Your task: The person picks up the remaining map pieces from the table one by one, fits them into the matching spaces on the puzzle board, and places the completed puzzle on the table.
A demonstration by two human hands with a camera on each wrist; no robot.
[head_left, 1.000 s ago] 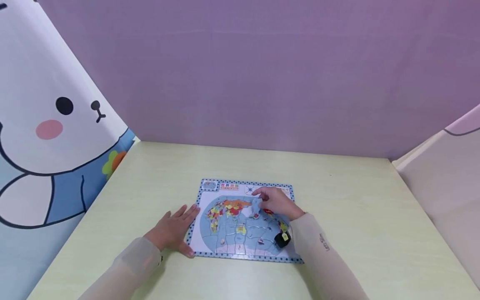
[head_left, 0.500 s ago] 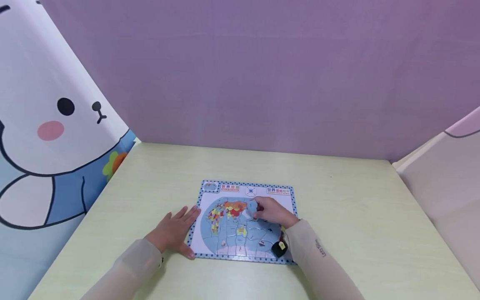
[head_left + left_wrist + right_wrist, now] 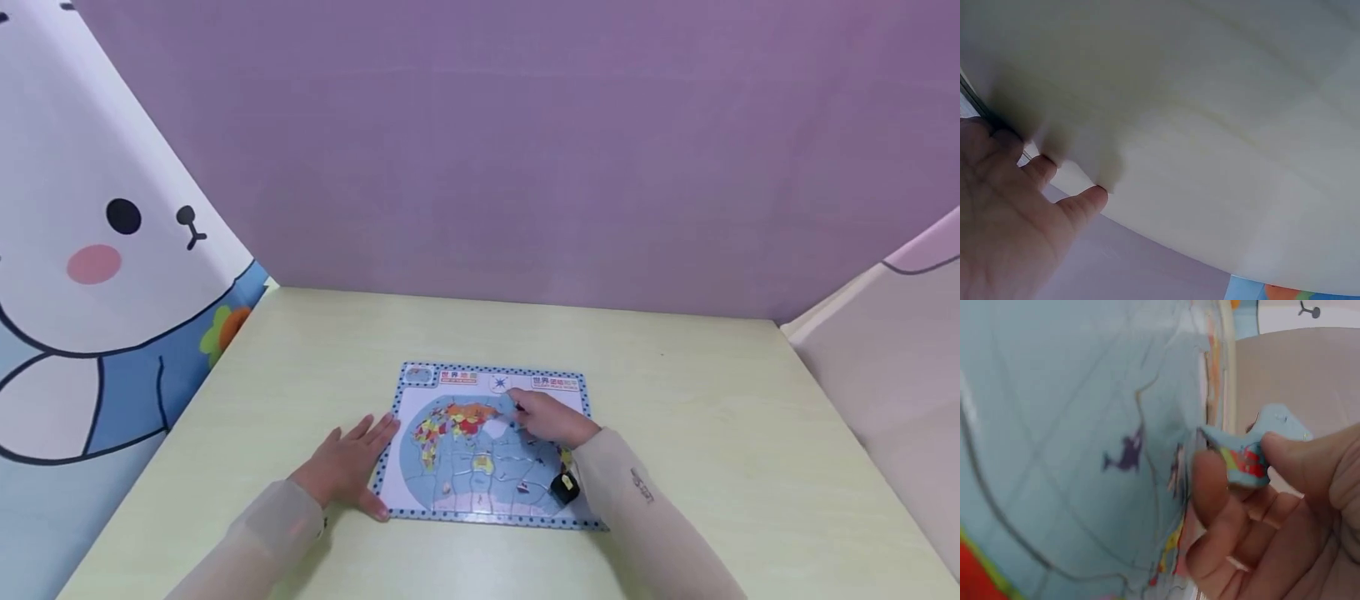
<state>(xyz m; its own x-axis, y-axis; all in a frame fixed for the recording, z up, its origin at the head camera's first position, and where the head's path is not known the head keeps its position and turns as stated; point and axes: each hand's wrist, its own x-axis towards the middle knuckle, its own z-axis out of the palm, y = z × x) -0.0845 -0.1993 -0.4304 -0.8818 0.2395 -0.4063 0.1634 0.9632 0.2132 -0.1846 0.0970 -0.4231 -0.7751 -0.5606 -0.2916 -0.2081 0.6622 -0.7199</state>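
Note:
A world map jigsaw puzzle [image 3: 450, 487] in a dotted-border frame lies on the table. My left hand [image 3: 347, 467] rests with spread fingers at the frame's left edge; in the left wrist view its fingertips [image 3: 1099, 192] show against the table. My right hand [image 3: 551, 417] is over the map's upper right. Between thumb and fingers it pinches a light blue puzzle piece [image 3: 1282, 422] with red and green print, tilted up from the map in the right wrist view. A white gap [image 3: 495, 428] shows in the map just left of and below these fingers.
Pale wood table [image 3: 712, 467] surrounds the puzzle. A purple cloth [image 3: 495, 167] hangs along the back edge, and a cloth with a cartoon animal [image 3: 90, 317] covers the left side. A small black device [image 3: 565, 488] sits at my right wrist, over the map's lower right.
My right hand dips toward the gap with the puzzle piece, then shifts slightly up and right. The piece's tilt changes, and the frame's upper right print comes into view. My left hand stays put.

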